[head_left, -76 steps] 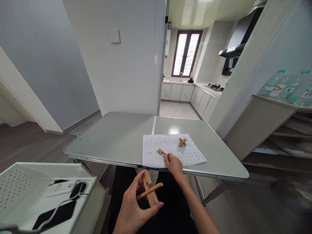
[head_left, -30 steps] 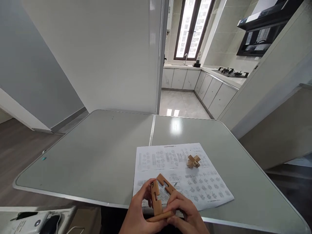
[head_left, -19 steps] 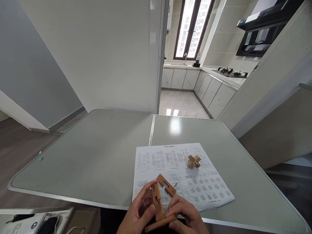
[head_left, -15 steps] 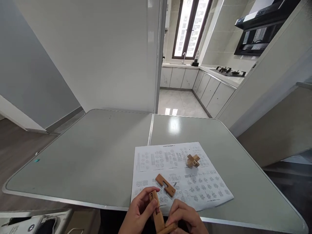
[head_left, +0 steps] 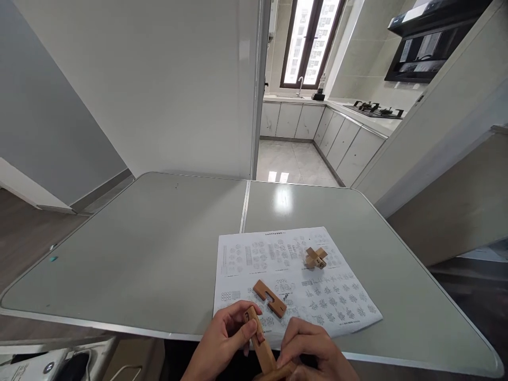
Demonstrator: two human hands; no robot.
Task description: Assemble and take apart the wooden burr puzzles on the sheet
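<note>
My left hand [head_left: 222,346] is closed around the upper end of a notched wooden puzzle piece [head_left: 260,344] at the table's near edge. My right hand [head_left: 313,352] grips the lower end of the same wood, where a second piece crosses it at the bottom of the view. A loose notched wooden piece [head_left: 270,298] lies flat on the printed instruction sheet [head_left: 296,280], just beyond my fingers. Farther back on the sheet sits a small assembled wooden cross puzzle [head_left: 316,257].
The grey folding table [head_left: 159,254] has a seam down its middle and a metal rim. A white basket with a phone and cable [head_left: 59,365] stands at the lower left. Behind are a white wall, a doorway to a kitchen and a shelf unit at right.
One notched piece has left my hands and now lies on the sheet. My hands dropped lower, toward the table's near edge, still gripping the other wooden pieces.
</note>
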